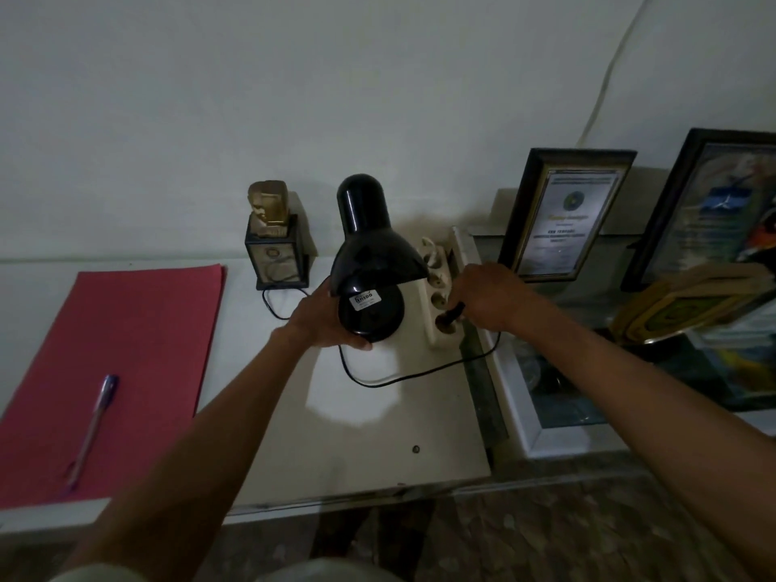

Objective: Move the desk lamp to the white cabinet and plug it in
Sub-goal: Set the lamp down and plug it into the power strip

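Observation:
A black desk lamp (371,249) stands on the white cabinet top (378,434) near the wall. It throws a patch of light on the surface in front of it. My left hand (323,319) grips its round base from the left. My right hand (489,296) holds the lamp's black plug (453,315) at the nearest socket of a cream power strip (439,287) beside the lamp. The black cord (403,378) loops from the base across the top to the plug.
A small gold bust on a dark box (275,241) stands left of the lamp. A red folder (121,363) with a purple pen (94,426) lies at the left. Framed certificates (567,214) and plaques (688,304) lean at the right over a glass-topped case (558,396).

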A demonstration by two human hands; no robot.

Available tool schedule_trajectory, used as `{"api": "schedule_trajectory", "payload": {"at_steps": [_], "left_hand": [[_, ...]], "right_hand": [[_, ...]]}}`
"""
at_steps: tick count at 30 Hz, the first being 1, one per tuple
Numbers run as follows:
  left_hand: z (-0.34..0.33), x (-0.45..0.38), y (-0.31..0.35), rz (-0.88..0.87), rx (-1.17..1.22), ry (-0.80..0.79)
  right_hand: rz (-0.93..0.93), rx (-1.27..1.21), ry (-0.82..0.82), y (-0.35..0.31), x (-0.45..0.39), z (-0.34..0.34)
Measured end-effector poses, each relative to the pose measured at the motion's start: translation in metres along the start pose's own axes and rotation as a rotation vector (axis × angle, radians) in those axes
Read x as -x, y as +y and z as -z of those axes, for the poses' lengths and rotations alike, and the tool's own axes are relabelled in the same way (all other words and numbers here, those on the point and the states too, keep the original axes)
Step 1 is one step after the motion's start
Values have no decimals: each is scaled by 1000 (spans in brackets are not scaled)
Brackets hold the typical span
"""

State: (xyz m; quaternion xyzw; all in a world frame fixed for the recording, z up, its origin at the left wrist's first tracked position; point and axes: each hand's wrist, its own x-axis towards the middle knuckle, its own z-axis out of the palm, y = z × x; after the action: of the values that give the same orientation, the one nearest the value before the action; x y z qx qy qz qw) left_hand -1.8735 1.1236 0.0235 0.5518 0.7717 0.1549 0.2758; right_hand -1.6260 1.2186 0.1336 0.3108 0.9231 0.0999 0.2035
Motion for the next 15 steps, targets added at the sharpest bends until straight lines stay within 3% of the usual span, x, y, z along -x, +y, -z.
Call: {"api": "schedule_trajectory", "payload": {"at_steps": [4,9,15], "left_hand": [[-12,17,-6,-33,81,140],[-24,37,-8,-34,-16,233],[-27,47,-11,-9,-36,209]], "right_hand": [[22,9,-34,-2,-4,-2],[-8,-96,-28,4,-12,-3],[-123,-271,156,24,-23,4]]}}
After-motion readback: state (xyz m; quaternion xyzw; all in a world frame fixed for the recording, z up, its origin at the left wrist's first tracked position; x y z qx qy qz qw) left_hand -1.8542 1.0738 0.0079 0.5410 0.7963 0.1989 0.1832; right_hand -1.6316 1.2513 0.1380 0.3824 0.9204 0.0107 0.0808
